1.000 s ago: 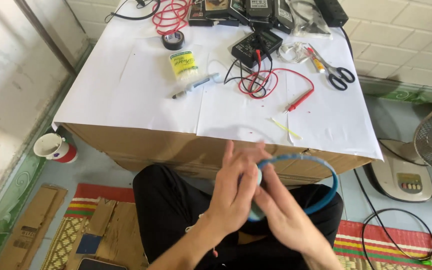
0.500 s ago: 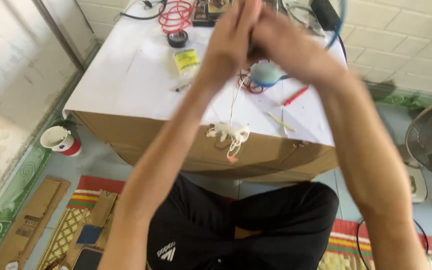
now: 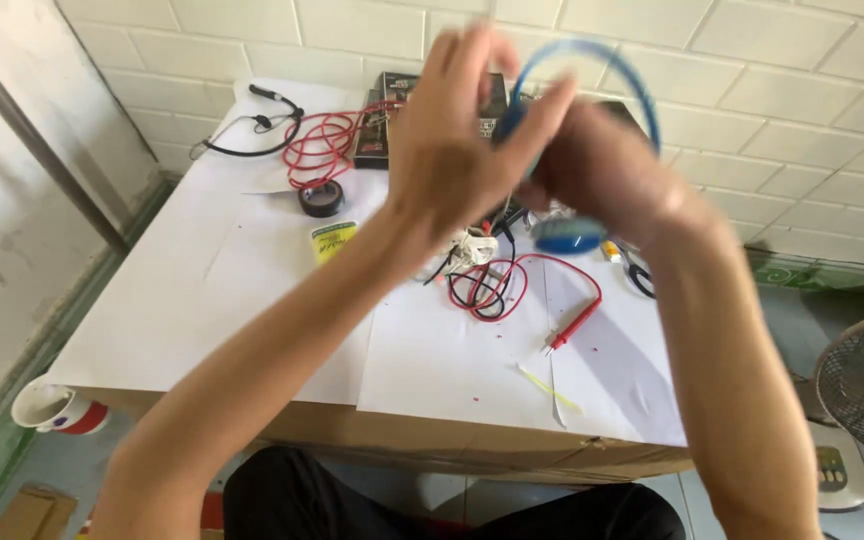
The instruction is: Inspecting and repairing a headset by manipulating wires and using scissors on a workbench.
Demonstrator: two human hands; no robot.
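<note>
While both hands are raised above the worktop's far edge, the left hand (image 3: 452, 150) and right hand (image 3: 602, 170) meet on a thin blue hoop-shaped headband w/ a round blue ear pad (image 3: 569, 235) hanging at its lower end. Left fingers (image 3: 537, 125) are curled around the band's near side — closed on it; right fingers look wrapped on the band too, but motion blur hides exactly how tight. The band arcs over the right hand, well clear of the white paper-covered cardboard worktop (image 3: 252, 300).

Below the hands, approx. mid-worktop: a tangle of red and black test leads (image 3: 487, 285) w/ a red probe (image 3: 574, 325) pointing toward the near edge. Black roll of tape (image 3: 321, 198) and a small yellow-green packet (image 3: 332, 240) sit left of centre; a coil of red wire (image 3: 324, 150) and a black cable (image 3: 252, 130) lie near the far-left corner. Scissors (image 3: 637, 272) — partly hidden — sit by the right edge. On the floor off the near-left corner, a red-and-white mug (image 3: 57, 410).
</note>
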